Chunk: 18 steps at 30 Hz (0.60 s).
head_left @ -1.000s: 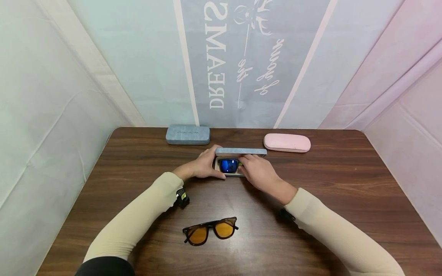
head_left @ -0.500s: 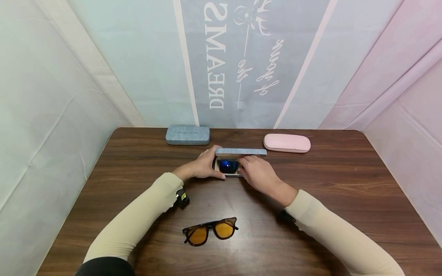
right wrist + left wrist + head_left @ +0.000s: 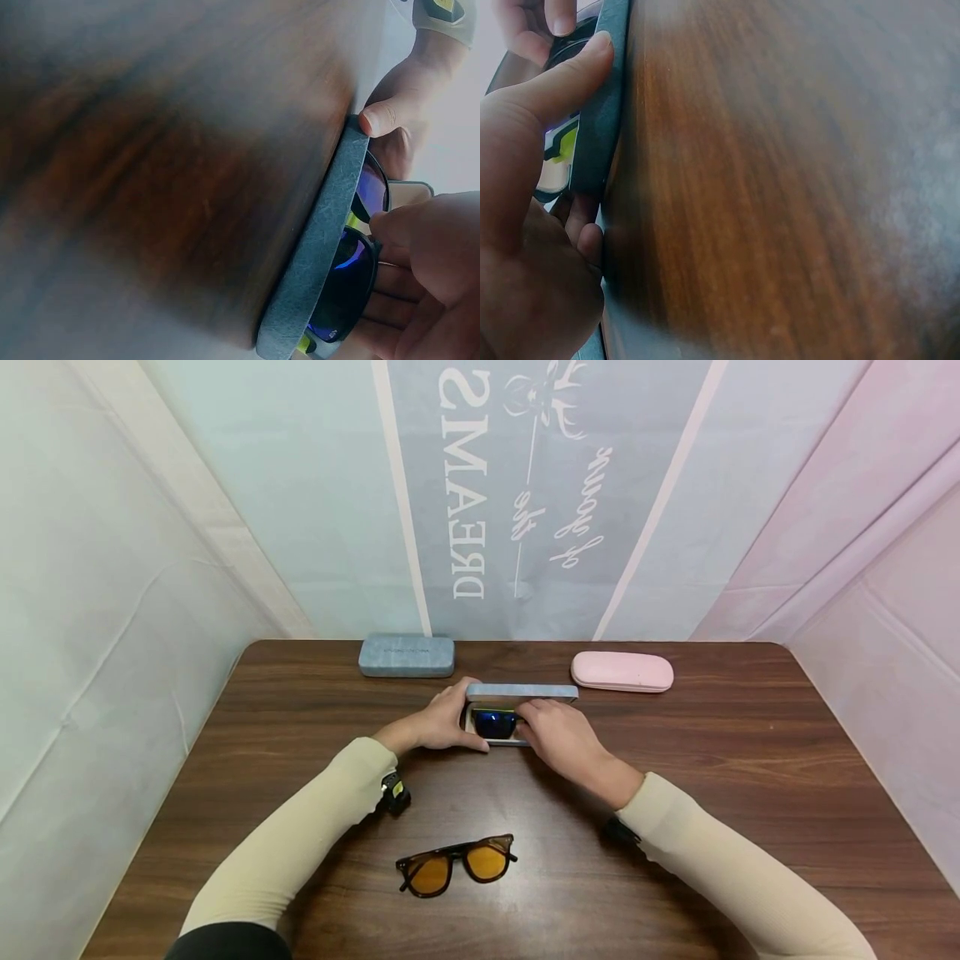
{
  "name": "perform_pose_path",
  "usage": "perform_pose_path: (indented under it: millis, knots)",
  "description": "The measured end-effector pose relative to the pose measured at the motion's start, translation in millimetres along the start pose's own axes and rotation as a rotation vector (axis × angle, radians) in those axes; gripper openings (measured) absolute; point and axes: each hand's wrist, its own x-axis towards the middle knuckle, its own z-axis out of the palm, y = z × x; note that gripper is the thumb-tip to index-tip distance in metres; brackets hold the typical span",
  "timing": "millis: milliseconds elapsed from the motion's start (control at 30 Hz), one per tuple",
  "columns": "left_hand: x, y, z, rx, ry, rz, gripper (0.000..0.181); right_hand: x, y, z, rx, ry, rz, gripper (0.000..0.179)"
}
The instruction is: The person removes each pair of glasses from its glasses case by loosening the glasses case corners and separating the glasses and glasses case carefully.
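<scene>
Where the mottled case (image 3: pixel 322 232) gapes, glossy sunglasses (image 3: pixel 349 281) show.

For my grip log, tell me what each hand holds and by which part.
The left hand grips the open blue case by its left end; the right hand holds the blue-lensed sunglasses, apparently near the bridge.

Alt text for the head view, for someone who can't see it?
The left hand grips an open blue rectangular glasses case on a dark wooden table while the right hand holds blue-lensed sunglasses inside. Black-framed, amber-lensed glasses lie nearer; a closed blue case and rounded pink case sit behind.
</scene>
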Motion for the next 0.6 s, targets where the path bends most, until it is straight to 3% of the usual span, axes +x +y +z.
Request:
perform_pose_path:
  millis: [233,600]
  knots:
    - [-0.2,0.7,-0.4,0.001,0.008,0.02,0.097,1.5,0.0,0.1,0.011,0.027,-0.003,0.005]
    - [-0.4,0.3,0.2,0.002,0.024,0.049,0.096,1.5,0.8,0.7,0.02,0.039,-0.007,0.006]
